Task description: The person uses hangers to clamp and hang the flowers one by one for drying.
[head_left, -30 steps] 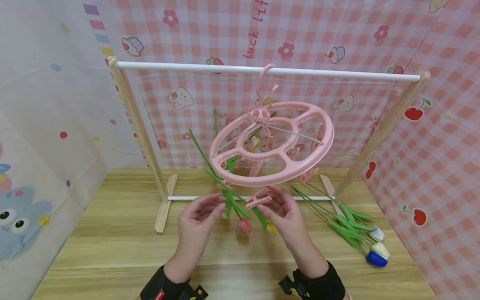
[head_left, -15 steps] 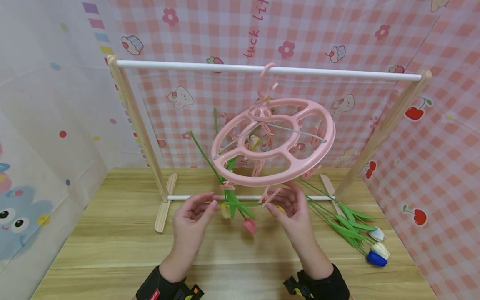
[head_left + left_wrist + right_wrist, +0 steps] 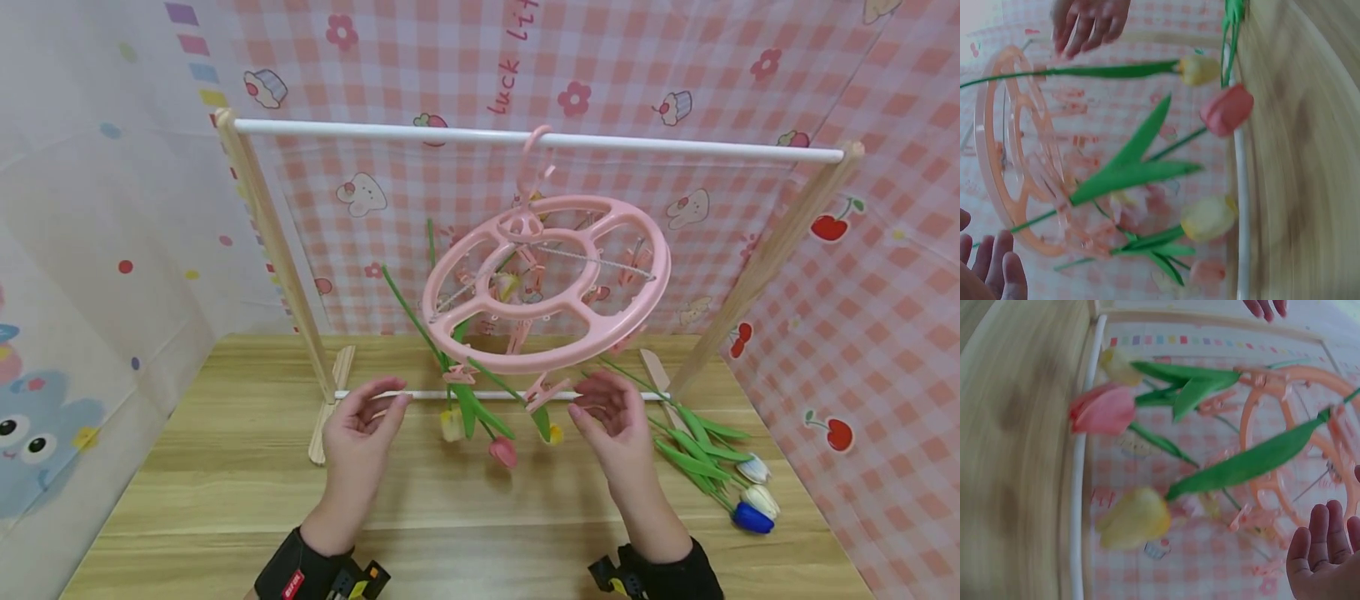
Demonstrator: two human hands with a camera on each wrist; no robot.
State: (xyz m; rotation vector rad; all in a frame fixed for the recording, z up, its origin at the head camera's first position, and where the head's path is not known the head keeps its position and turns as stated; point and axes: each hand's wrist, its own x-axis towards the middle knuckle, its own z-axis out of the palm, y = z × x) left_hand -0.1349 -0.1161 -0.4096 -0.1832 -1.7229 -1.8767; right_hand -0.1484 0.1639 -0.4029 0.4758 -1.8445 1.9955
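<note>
Red lettering [image 3: 507, 83] running sideways up the checked backdrop cloth [image 3: 465, 67], top centre, reads "luck li", its next letter cut off. Lower left, a red tag [image 3: 292, 585] on a black wristband [image 3: 279, 567] bears illegible white print.

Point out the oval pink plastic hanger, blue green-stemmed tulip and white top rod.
Oval pink plastic hanger [image 3: 536, 362], head view, front rim.
Blue green-stemmed tulip [image 3: 753, 517], head view, bloom.
White top rod [image 3: 570, 142], head view, middle.

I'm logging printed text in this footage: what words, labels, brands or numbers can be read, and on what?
"luck lif", cut off at the frame's edge: pink checked backdrop.
Red tag on the left wristband: lettering too small to read surely.
Other backdrop lettering: too blurred.
</note>
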